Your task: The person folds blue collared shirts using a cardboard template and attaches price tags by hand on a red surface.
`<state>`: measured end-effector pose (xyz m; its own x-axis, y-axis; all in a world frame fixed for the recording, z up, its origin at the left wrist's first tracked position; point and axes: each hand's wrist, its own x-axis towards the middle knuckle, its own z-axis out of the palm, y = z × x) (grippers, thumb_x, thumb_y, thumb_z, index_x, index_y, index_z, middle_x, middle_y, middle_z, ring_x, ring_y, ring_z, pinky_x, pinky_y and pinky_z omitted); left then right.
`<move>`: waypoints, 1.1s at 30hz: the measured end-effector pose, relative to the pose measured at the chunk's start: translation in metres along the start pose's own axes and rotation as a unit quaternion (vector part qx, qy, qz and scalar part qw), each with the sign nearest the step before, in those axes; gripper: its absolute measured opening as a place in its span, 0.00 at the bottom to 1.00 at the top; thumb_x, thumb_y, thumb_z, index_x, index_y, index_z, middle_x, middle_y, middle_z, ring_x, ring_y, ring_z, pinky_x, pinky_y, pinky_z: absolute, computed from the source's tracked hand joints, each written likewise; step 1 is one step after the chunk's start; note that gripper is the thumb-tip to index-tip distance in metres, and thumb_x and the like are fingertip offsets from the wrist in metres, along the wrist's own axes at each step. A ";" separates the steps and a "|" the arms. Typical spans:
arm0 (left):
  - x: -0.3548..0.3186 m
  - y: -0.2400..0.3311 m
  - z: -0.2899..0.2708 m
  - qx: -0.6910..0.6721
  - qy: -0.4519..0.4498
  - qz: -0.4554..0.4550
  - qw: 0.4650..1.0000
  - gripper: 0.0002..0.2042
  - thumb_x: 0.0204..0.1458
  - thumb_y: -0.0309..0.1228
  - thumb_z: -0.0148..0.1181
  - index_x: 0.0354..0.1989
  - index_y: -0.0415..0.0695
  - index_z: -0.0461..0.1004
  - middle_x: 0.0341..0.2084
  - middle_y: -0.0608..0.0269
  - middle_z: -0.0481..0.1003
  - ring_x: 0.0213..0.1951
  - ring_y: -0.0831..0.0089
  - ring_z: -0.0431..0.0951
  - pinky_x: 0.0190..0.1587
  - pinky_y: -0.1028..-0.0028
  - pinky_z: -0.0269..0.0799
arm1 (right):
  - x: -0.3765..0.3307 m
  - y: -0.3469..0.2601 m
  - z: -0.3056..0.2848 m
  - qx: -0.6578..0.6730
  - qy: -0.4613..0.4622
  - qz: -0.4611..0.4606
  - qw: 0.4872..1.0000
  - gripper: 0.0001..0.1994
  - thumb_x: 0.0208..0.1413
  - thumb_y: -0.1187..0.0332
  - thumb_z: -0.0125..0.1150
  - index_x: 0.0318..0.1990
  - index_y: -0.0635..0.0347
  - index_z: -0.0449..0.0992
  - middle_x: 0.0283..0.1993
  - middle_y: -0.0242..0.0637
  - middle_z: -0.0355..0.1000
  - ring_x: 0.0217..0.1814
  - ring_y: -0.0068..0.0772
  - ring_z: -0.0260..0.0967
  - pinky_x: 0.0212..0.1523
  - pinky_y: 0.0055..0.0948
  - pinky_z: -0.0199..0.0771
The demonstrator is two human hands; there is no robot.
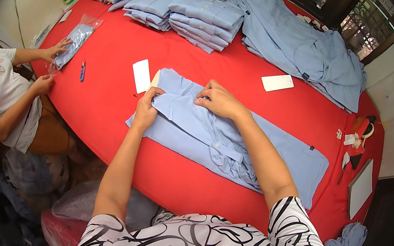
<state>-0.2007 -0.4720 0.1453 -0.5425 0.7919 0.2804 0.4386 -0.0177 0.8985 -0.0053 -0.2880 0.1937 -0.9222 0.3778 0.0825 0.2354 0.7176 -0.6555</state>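
A light blue shirt (185, 114) lies partly folded in front of me, its sleeve folded over the body and bunched near a buttoned cuff. My left hand (146, 111) grips the folded left edge of the shirt, thumb on top. Beside those fingers a cream card edge (154, 79) sticks out from under the fabric. My right hand (222, 101) is closed with bent fingers pinching the sleeve cloth near the far edge. The long lower part of the shirt (297, 153) stretches flat to the right, under my right forearm.
White cards (141, 76) lie on the red tablecloth (108, 76). Folded shirt stacks (203, 19) and a loose shirt pile (306, 52) line the far side. At left, a co-worker's hands (57, 50) touch a bagged shirt (76, 40) near a blue cutter (83, 71). Tape (369, 129) sits right.
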 end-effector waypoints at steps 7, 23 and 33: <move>0.001 0.004 0.004 0.028 0.009 -0.009 1.000 0.09 0.50 0.19 0.57 0.40 0.40 0.72 0.32 0.59 0.76 0.36 0.67 0.76 0.41 0.72 0.71 | 0.007 0.011 0.001 -0.005 -0.013 -0.008 1.000 0.13 0.51 0.59 0.66 0.34 0.59 0.77 0.42 0.44 0.73 0.46 0.46 0.70 0.48 0.41 0.66; 0.002 0.008 0.005 0.109 -0.019 0.036 0.993 0.13 0.46 0.18 0.55 0.41 0.41 0.73 0.39 0.60 0.76 0.44 0.63 0.78 0.45 0.68 0.73 | -0.076 0.005 -0.048 -0.054 0.051 0.076 0.994 0.08 0.53 0.66 0.65 0.34 0.59 0.75 0.35 0.38 0.72 0.44 0.41 0.67 0.48 0.40 0.64; 0.007 0.011 0.009 0.195 -0.002 0.036 0.980 0.13 0.45 0.16 0.56 0.41 0.38 0.72 0.39 0.55 0.77 0.43 0.57 0.78 0.47 0.65 0.72 | -0.065 0.040 -0.013 -0.158 0.240 0.050 0.957 0.10 0.54 0.62 0.65 0.36 0.58 0.74 0.39 0.37 0.72 0.43 0.39 0.67 0.48 0.37 0.61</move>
<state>-0.1932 -0.4617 0.1545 -0.4985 0.7990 0.3362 0.7164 0.1614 0.6788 0.0685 -0.2762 0.1720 -0.6612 0.6249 0.4150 0.4663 0.7758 -0.4252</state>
